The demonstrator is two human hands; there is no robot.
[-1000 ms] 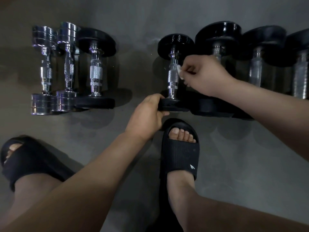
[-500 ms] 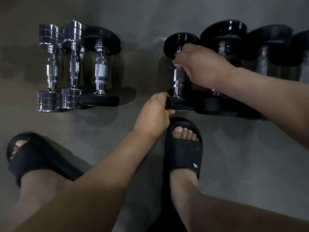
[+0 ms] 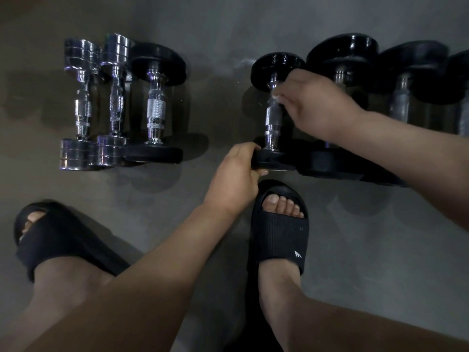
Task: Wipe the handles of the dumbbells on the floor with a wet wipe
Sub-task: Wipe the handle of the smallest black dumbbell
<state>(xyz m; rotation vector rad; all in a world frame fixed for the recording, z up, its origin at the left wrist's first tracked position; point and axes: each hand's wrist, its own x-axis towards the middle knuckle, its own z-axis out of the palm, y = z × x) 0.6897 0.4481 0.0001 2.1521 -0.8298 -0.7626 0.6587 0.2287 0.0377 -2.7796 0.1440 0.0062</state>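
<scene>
On the floor (image 3: pixel 355 237), the right grip (image 3: pixel 319 105) pinches a wet wipe (image 3: pixel 277 97) against the far end of the dumbbell handle (image 3: pixel 272 120). The left grip (image 3: pixel 234 179) clasps the near black plate (image 3: pixel 275 161).

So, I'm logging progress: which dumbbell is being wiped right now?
The small black-plated dumbbell at the left end of the right-hand group: the left hand grips its near plate, the right hand presses the wet wipe on its handle.

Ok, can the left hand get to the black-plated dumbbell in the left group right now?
Probably yes, once it lets go. The left hand grips the near plate of the dumbbell being wiped, and only bare floor lies between it and the black-plated dumbbell, whose handle lies uncovered.
</scene>
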